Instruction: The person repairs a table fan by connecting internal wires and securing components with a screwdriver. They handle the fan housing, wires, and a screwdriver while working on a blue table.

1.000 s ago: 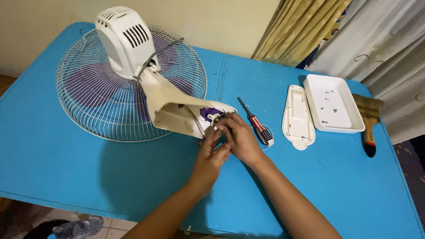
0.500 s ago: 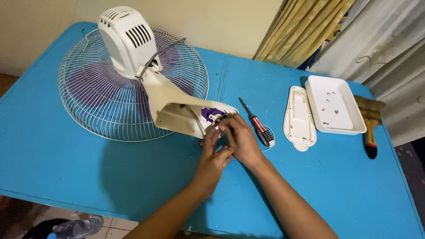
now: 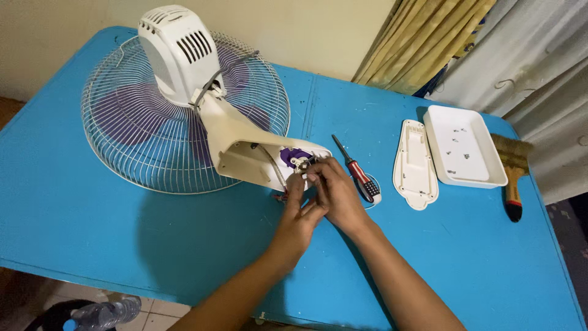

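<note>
Electric fan (image 3: pixel 184 116) laid grille-down on the blue table (image 3: pixel 73 214), cream neck housing (image 3: pixel 245 147) open toward the wearer, exposing purple switch part (image 3: pixel 293 156) and wiring. Left hand (image 3: pixel 297 211) and right hand (image 3: pixel 334 193) side by side at the housing's open end, fingertips pinched on small components by the purple part, presumably to steady them; exact grip unresolved. Red-handled screwdriver (image 3: pixel 358 171) just beside right hand, removed cream cover plate (image 3: pixel 415 162) and white tray (image 3: pixel 462 147) with screws further right, within reach; paintbrush (image 3: pixel 511 168) at table edge.
</note>
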